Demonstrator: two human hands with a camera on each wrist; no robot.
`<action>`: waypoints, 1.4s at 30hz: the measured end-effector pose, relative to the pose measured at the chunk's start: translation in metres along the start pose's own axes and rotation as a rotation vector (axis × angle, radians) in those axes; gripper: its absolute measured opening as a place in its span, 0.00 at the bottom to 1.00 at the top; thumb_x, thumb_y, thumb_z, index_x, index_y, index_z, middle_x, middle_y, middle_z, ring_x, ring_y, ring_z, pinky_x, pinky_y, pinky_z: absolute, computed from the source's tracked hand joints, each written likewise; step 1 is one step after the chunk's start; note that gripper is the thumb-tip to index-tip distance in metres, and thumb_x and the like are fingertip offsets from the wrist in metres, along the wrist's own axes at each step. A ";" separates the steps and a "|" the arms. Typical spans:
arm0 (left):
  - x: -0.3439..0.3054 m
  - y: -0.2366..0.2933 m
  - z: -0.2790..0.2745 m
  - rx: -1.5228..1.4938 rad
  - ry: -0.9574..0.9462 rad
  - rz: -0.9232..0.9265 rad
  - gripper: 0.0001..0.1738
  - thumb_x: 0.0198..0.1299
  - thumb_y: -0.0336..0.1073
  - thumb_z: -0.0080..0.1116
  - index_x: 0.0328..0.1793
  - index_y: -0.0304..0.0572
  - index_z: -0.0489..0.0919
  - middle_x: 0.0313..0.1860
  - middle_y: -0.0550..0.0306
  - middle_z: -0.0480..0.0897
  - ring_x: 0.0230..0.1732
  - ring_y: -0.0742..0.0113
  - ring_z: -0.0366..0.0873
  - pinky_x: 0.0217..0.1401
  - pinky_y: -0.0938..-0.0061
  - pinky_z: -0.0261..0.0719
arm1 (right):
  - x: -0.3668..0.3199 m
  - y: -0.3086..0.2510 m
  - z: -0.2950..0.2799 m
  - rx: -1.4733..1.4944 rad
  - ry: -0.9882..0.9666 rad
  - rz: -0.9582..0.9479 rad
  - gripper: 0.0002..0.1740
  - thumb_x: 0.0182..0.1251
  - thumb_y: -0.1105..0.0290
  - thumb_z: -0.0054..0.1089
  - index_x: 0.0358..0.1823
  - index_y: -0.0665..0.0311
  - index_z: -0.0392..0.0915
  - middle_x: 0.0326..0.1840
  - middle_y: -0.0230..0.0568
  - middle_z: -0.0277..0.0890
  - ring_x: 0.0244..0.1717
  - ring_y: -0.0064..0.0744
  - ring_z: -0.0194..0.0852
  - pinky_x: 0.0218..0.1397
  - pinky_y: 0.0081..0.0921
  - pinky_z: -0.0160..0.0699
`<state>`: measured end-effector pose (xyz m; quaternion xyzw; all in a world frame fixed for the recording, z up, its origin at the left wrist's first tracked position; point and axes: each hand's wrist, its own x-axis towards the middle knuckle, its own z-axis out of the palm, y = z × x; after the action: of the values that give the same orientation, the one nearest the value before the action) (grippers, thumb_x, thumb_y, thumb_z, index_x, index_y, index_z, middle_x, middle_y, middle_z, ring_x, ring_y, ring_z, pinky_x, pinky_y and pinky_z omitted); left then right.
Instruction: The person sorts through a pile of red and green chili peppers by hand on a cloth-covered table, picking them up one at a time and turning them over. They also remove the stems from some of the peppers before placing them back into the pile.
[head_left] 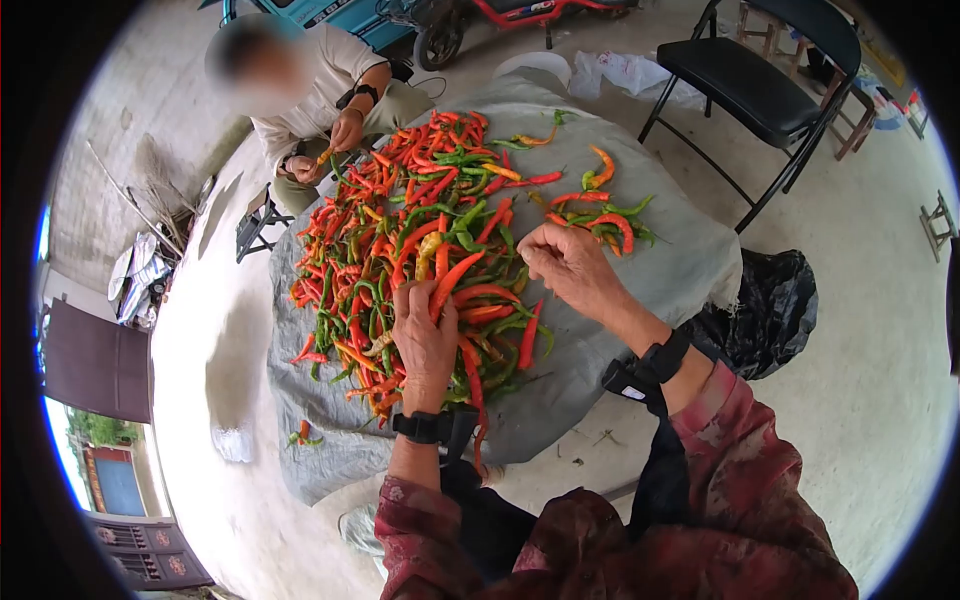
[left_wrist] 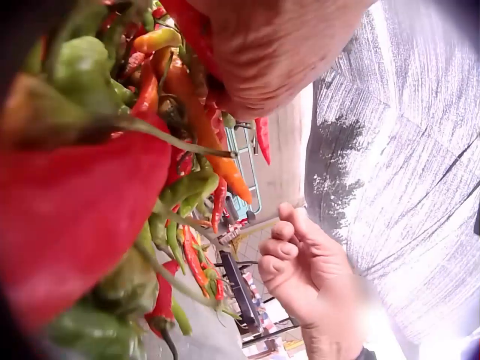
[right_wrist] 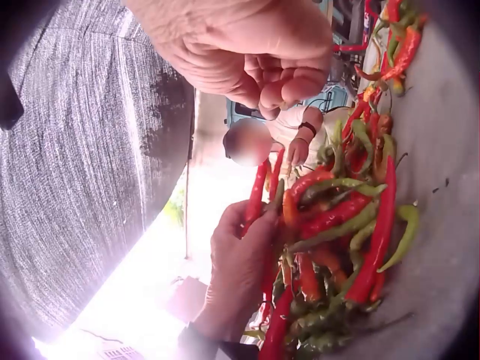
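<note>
A heap of red, green and orange peppers (head_left: pixel 380 270) lies on a grey cloth (head_left: pixel 680 200). At the heap's near side, my left hand (head_left: pixel 425 340) grips a long red pepper (head_left: pixel 455 283), which points up and away from the palm. The right wrist view shows that left hand (right_wrist: pixel 236 262) with a red pepper (right_wrist: pixel 256 196) upright between thumb and fingers. Over the heap's right edge is my right hand (head_left: pixel 580 270), raised off the cloth, fingers curled toward the thumb. No pepper shows in this right hand (left_wrist: pixel 315 277) in the left wrist view.
A smaller group of peppers (head_left: pixel 610 215) lies right of the heap. Another person (head_left: pixel 320 90) sits across at the far left, holding a pepper. A black folding chair (head_left: pixel 765 90) stands at the far right, and a black plastic bag (head_left: pixel 775 315) lies beside the cloth.
</note>
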<state>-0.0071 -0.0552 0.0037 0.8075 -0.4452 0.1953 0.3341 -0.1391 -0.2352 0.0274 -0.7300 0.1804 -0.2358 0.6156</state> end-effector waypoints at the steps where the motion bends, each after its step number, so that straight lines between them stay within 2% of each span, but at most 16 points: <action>1: -0.007 0.000 -0.003 -0.029 0.018 -0.048 0.15 0.54 0.27 0.62 0.48 0.39 0.74 0.42 0.48 0.76 0.42 0.45 0.77 0.44 0.59 0.76 | 0.001 0.001 0.003 -0.022 -0.020 0.017 0.09 0.68 0.70 0.55 0.36 0.70 0.77 0.26 0.35 0.78 0.27 0.21 0.77 0.32 0.23 0.75; 4: -0.024 -0.012 -0.012 -0.121 0.022 -0.218 0.14 0.54 0.27 0.62 0.47 0.39 0.74 0.41 0.48 0.76 0.39 0.49 0.76 0.43 0.63 0.75 | 0.002 0.009 0.014 -0.055 -0.076 0.009 0.08 0.67 0.70 0.56 0.36 0.69 0.78 0.26 0.35 0.79 0.27 0.22 0.77 0.33 0.25 0.76; 5: -0.029 -0.017 -0.013 -0.159 0.086 -0.211 0.11 0.58 0.28 0.61 0.46 0.38 0.74 0.37 0.54 0.75 0.32 0.63 0.73 0.38 0.71 0.73 | 0.004 0.014 0.019 -0.060 -0.087 0.015 0.08 0.67 0.70 0.56 0.36 0.69 0.78 0.26 0.35 0.79 0.27 0.22 0.77 0.33 0.25 0.76; 6: -0.032 -0.019 -0.014 -0.159 0.087 -0.225 0.11 0.58 0.28 0.61 0.46 0.38 0.74 0.37 0.54 0.75 0.32 0.63 0.73 0.38 0.71 0.73 | 0.005 0.019 0.022 -0.071 -0.094 -0.044 0.07 0.67 0.71 0.56 0.36 0.69 0.78 0.25 0.36 0.78 0.27 0.24 0.77 0.33 0.26 0.76; 8: -0.034 -0.023 -0.019 -0.587 0.170 -0.488 0.09 0.61 0.29 0.59 0.46 0.37 0.74 0.33 0.63 0.73 0.28 0.77 0.67 0.32 0.78 0.70 | 0.006 0.026 0.028 -0.081 -0.117 -0.097 0.07 0.67 0.71 0.56 0.36 0.68 0.78 0.25 0.36 0.78 0.27 0.25 0.77 0.33 0.26 0.76; 9: -0.032 -0.024 -0.021 -0.614 0.210 -0.470 0.08 0.64 0.31 0.58 0.47 0.37 0.74 0.30 0.69 0.71 0.27 0.85 0.63 0.29 0.83 0.67 | 0.008 0.026 0.030 -0.166 -0.129 -0.109 0.07 0.67 0.71 0.56 0.39 0.69 0.78 0.26 0.35 0.77 0.27 0.23 0.74 0.32 0.25 0.75; 12: -0.032 -0.027 -0.035 -0.680 0.187 -0.563 0.08 0.67 0.33 0.55 0.49 0.40 0.73 0.35 0.67 0.74 0.32 0.83 0.68 0.35 0.85 0.69 | 0.009 0.029 0.040 -0.260 -0.148 -0.129 0.07 0.67 0.72 0.57 0.42 0.69 0.77 0.28 0.34 0.76 0.27 0.21 0.72 0.33 0.23 0.74; 18: -0.039 -0.031 -0.049 -0.760 0.180 -0.645 0.10 0.68 0.38 0.55 0.47 0.41 0.75 0.33 0.67 0.73 0.31 0.82 0.69 0.32 0.83 0.71 | 0.007 0.022 0.064 -0.218 -0.186 -0.119 0.07 0.66 0.73 0.59 0.42 0.68 0.77 0.27 0.34 0.76 0.26 0.21 0.71 0.32 0.22 0.73; 24: -0.044 -0.017 -0.053 -0.859 0.184 -0.615 0.10 0.67 0.34 0.57 0.50 0.40 0.74 0.35 0.65 0.76 0.32 0.81 0.72 0.34 0.84 0.75 | 0.004 0.014 0.084 -0.319 -0.219 -0.222 0.19 0.62 0.72 0.65 0.53 0.66 0.71 0.27 0.38 0.77 0.25 0.26 0.74 0.32 0.24 0.75; 26: -0.046 -0.019 -0.049 -0.891 0.076 -0.578 0.12 0.65 0.31 0.58 0.52 0.38 0.71 0.35 0.66 0.77 0.29 0.84 0.72 0.31 0.85 0.75 | 0.002 0.009 0.088 -0.298 -0.154 -0.235 0.29 0.60 0.71 0.65 0.61 0.65 0.63 0.29 0.44 0.81 0.34 0.44 0.82 0.37 0.38 0.78; 29: -0.048 -0.016 -0.039 -0.889 0.005 -0.545 0.12 0.63 0.29 0.60 0.50 0.37 0.73 0.34 0.66 0.76 0.30 0.83 0.70 0.34 0.88 0.71 | 0.001 0.017 0.092 -0.250 -0.138 -0.264 0.32 0.60 0.74 0.64 0.65 0.65 0.60 0.30 0.44 0.82 0.35 0.44 0.83 0.39 0.38 0.78; 32: -0.049 -0.014 -0.036 -0.797 -0.105 -0.477 0.11 0.61 0.28 0.61 0.48 0.37 0.75 0.31 0.66 0.76 0.29 0.81 0.68 0.34 0.86 0.69 | 0.002 0.022 0.091 -0.248 -0.133 -0.281 0.33 0.60 0.75 0.63 0.66 0.66 0.59 0.31 0.45 0.82 0.34 0.44 0.83 0.39 0.37 0.79; 34: -0.050 -0.017 -0.037 -0.584 -0.260 -0.447 0.13 0.64 0.28 0.59 0.53 0.37 0.73 0.38 0.65 0.78 0.36 0.80 0.74 0.39 0.84 0.73 | 0.001 0.016 0.087 -0.239 -0.147 -0.254 0.33 0.60 0.76 0.63 0.66 0.66 0.59 0.31 0.45 0.82 0.33 0.44 0.83 0.38 0.37 0.79; 35: -0.050 -0.016 -0.036 -0.586 -0.262 -0.449 0.13 0.64 0.28 0.59 0.53 0.37 0.73 0.38 0.65 0.78 0.36 0.80 0.74 0.39 0.84 0.73 | 0.000 0.014 0.086 -0.227 -0.158 -0.228 0.33 0.59 0.76 0.63 0.65 0.66 0.60 0.30 0.45 0.82 0.33 0.44 0.83 0.38 0.36 0.79; 37: -0.050 -0.014 -0.033 -0.632 -0.184 -0.480 0.12 0.62 0.33 0.61 0.49 0.37 0.76 0.27 0.61 0.76 0.27 0.76 0.69 0.34 0.78 0.71 | 0.000 0.016 0.082 -0.230 -0.151 -0.239 0.32 0.59 0.77 0.63 0.65 0.66 0.60 0.30 0.45 0.82 0.33 0.44 0.83 0.38 0.36 0.79; 42: -0.049 -0.013 -0.031 -0.554 -0.203 -0.466 0.14 0.64 0.37 0.61 0.50 0.37 0.78 0.32 0.56 0.78 0.31 0.69 0.73 0.36 0.76 0.72 | -0.002 0.017 0.074 -0.289 -0.082 -0.249 0.29 0.59 0.77 0.63 0.62 0.66 0.64 0.28 0.43 0.80 0.30 0.42 0.82 0.37 0.35 0.79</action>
<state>-0.0227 0.0003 -0.0094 0.7814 -0.3162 -0.0948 0.5296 -0.0987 -0.1771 0.0008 -0.8363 0.0954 -0.2521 0.4774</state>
